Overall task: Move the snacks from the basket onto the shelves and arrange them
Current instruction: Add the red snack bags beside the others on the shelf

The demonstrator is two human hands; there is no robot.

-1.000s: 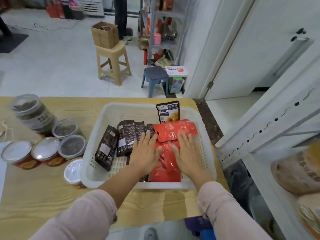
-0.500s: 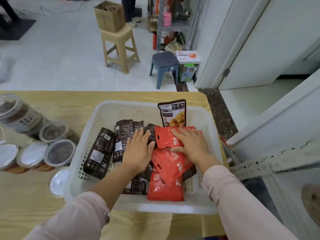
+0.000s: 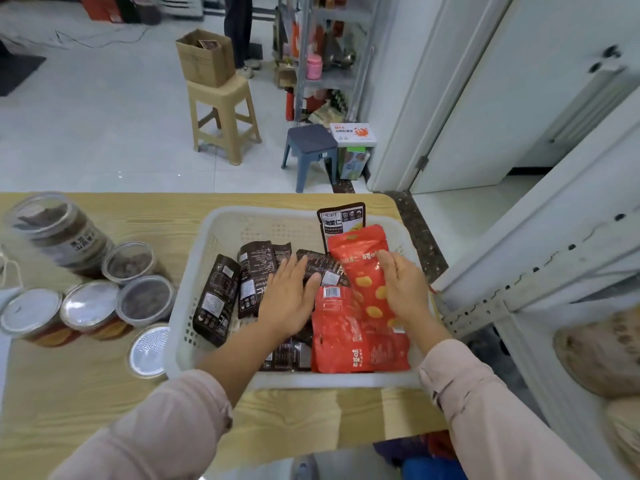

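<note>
Pointing lengthwise away, the red pouch [image 3: 365, 271] sits gripped in the right hand [image 3: 406, 289]; left hand [image 3: 289, 299] lies flat.

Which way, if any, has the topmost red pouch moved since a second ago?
Yes. The right hand has turned the topmost red pouch from lying across the basket to pointing at its far wall, overlapping the black pouch.

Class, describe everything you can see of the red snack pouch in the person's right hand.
The red pouch is a glossy, flat plastic bag printed with yellow pieces and pale lettering. It lies lengthwise in the right side of the white basket, its far end raised against a black pouch. It lies partly over a second red pouch that shows a barcode. The right hand grips its right edge with curled fingers.
</note>
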